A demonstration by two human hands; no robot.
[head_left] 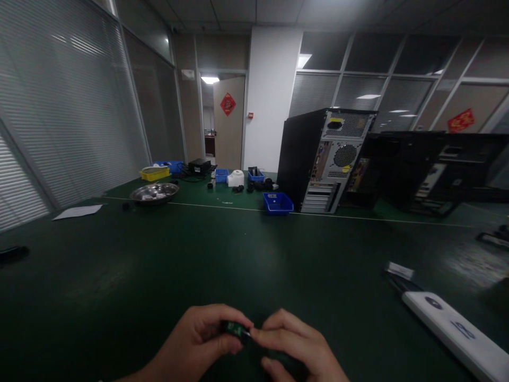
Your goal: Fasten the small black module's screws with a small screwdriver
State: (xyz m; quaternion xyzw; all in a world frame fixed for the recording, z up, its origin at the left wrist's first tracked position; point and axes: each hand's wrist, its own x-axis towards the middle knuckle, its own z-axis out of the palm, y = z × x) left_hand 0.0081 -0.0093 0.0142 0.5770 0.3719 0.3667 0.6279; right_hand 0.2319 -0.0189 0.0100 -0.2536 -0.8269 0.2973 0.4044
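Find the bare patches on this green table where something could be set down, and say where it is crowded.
Bare: the wide green table between the hands and the blue bin; also between the paper sheet and the left hand. Crowded: far edge around the metal bowl, and by the computer tower.

Left hand [201, 339] low at frame bottom, fingers curled inward, thumb and fingertips pinched. Right hand [292, 345] just beside it, knuckles up, fingers bent, fingertips meeting left's at centre. Both forearms mostly out of view.
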